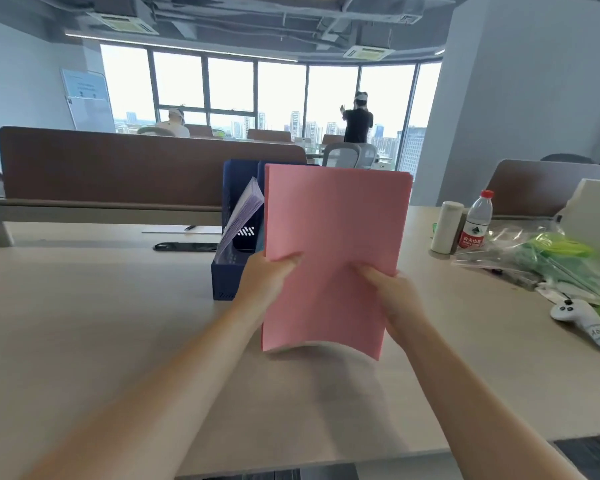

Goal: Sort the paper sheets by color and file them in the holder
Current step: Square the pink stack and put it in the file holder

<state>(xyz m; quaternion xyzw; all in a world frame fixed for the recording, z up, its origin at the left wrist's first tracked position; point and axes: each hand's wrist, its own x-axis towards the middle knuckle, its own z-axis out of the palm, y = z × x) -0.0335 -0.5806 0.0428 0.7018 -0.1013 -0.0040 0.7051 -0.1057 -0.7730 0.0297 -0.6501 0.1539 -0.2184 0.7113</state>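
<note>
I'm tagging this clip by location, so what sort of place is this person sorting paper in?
Most likely an open-plan office: long desks split by brown partition screens, mesh office chairs beyond them, and a whiteboard by the wide windows.

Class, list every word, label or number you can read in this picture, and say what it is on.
"农夫山泉", somewhat blurred, on the red label of the water bottle.
White logo marks, not letters, on the file holder.
Print on the white controller: too blurred to read.
Text on the wall board: too small to read.
</note>
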